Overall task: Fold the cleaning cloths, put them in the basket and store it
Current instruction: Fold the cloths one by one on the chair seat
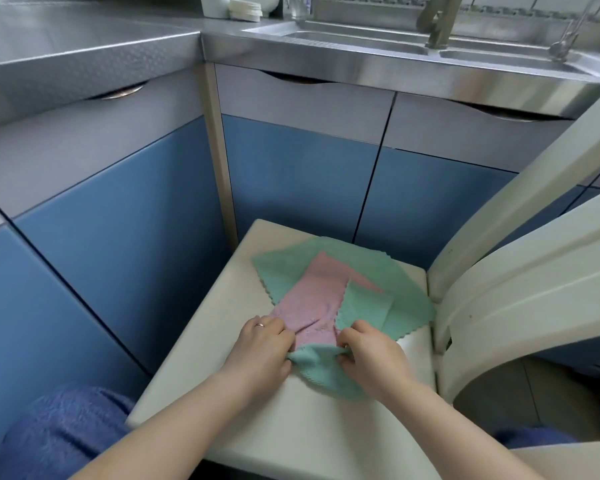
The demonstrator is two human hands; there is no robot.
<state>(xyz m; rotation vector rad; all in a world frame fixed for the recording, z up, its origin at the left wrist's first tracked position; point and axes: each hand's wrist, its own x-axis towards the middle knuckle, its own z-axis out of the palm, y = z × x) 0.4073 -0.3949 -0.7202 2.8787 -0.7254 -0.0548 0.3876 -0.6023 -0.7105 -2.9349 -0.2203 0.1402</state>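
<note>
Several cleaning cloths lie on the seat of a cream plastic chair point(222, 341). A large green cloth point(378, 268) is spread at the back, with a pink cloth point(312, 296) on top of it. A smaller green cloth point(326, 374) lies nearest me. My left hand point(262, 351) pinches its left top edge. My right hand point(371, 355) pinches its right top edge. Both hands hold the cloth bunched between them, just above the seat. No basket is in view.
The chair's curved backrest and armrest point(520, 271) rise on the right. Blue and grey cabinet doors point(291, 174) stand right behind the chair. Above them runs a steel counter point(84, 39) with a sink point(361, 36) and tap. My knees in blue fabric point(66, 431) are at the lower left.
</note>
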